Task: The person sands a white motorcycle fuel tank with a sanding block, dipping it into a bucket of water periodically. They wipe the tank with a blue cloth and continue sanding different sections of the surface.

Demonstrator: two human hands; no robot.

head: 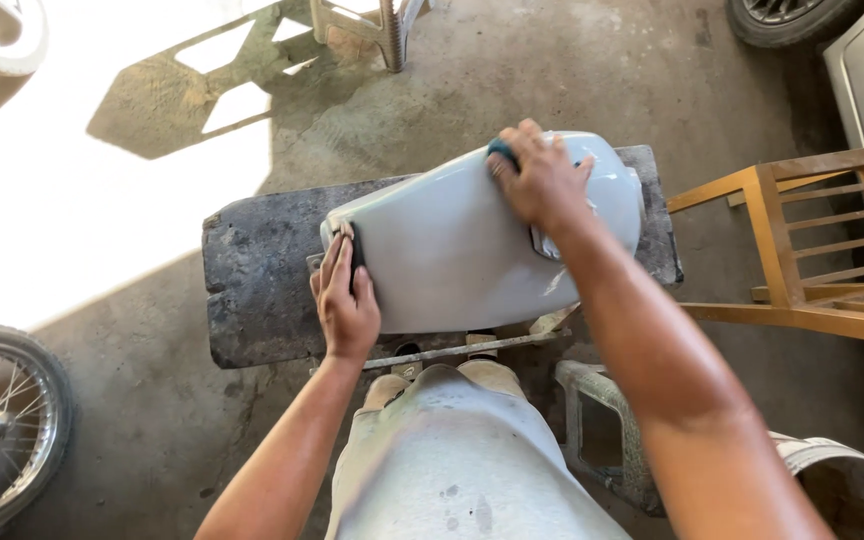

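Nearest, the lap (452, 450) sits below the tank (462, 245), which lies on a slab (252, 260). Its narrow end is steadied by the flat left hand (345, 300); a pad (501, 150) is pressed down by the closed right hand (542, 180). Rigid, smooth (likely slippery), the tank is best held at its ends.

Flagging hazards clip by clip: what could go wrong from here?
1. The tank lies on a slab with only the left hand steadying its end; a hard push might slide or tip it.
2. The right hand presses a small blue pad near the tank's curved top; it could slip off.
3. The chair and bucket stand close, likely snags.
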